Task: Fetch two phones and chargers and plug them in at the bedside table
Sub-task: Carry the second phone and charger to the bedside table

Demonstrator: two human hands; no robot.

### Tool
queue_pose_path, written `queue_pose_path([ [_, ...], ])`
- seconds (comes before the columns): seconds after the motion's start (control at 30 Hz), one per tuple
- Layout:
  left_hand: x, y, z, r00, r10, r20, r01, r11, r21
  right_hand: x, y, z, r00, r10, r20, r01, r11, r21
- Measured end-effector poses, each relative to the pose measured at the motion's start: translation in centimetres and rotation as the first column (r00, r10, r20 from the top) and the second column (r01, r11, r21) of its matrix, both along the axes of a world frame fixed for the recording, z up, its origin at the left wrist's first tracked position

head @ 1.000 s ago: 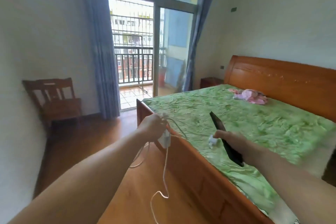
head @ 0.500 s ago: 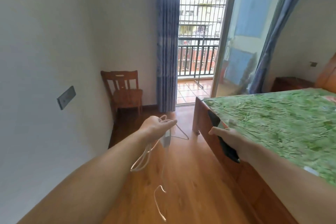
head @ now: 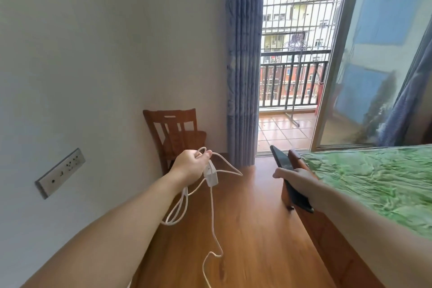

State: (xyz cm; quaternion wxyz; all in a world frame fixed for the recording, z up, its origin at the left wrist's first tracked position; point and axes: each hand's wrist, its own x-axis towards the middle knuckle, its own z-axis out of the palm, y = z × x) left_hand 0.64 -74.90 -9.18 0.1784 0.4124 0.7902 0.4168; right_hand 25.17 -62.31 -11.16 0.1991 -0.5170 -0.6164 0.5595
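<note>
I take the bed as my landmark; its green cover fills the right of the view and its wooden footboard corner sits just by my right hand. Left of the bed runs bare wooden floor, and beyond that a wall with a socket panel. A chair stands past the foot of the bed, near the curtain.

My right hand is closed around a dark phone, held just beside the footboard corner; a careless swing could, I judge, knock it against the wood. My left hand, well left of the bed, pinches a white charger by its cable. The loose loops dangle toward the floor, so I risk snagging or treading on them. I see no bedside table here.
</note>
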Motion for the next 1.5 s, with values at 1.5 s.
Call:
queue_pose_path([
  [1.5,-22.5,115.2,3.2,0.818,-0.573,-0.052,0.567,0.818,-0.095,-23.3,105.1,-2.3,0.920,-0.387,0.056,0.387,0.922,-0.001],
])
